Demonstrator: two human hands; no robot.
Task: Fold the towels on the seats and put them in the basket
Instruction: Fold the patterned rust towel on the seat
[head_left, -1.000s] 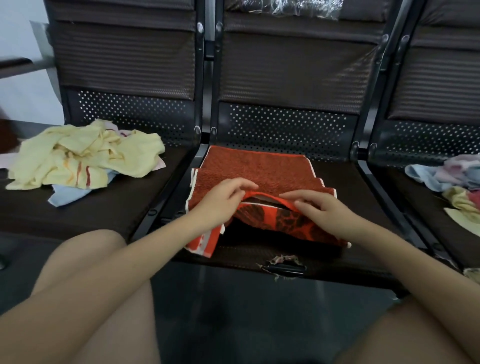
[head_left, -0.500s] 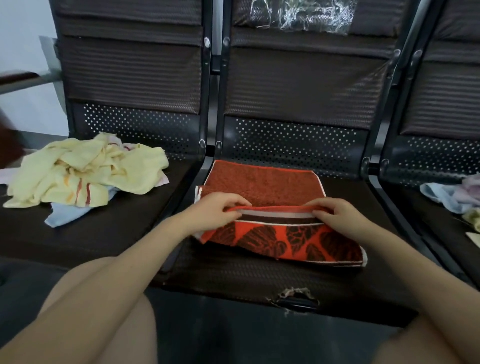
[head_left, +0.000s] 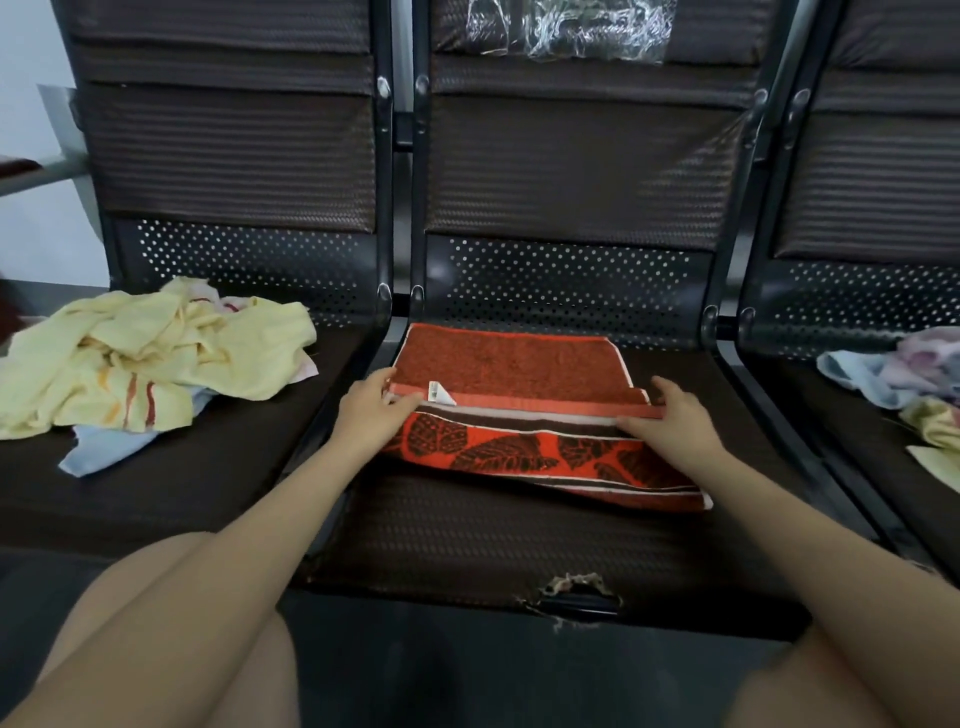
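An orange-red towel (head_left: 511, 366) with a brown leaf pattern lies on the middle seat (head_left: 467, 540), its near part folded over the far part. My left hand (head_left: 371, 413) pinches the folded edge at the left end, beside a small white label. My right hand (head_left: 672, 418) grips the same edge at the right end. A crumpled heap of yellow towels (head_left: 150, 358) with a pale blue one under it lies on the left seat. No basket is in view.
More loose towels (head_left: 893, 374) in blue, pink and yellow lie on the right seat. Black metal frame bars separate the seats. The middle seat's front edge has a torn spot (head_left: 576, 590). Clear plastic wrap (head_left: 569, 26) hangs on the backrest. My bare knees sit below.
Both hands carried the towel's near edge away from me, laying the patterned half over the plain half and spreading apart to its two ends. The view tilted up slightly.
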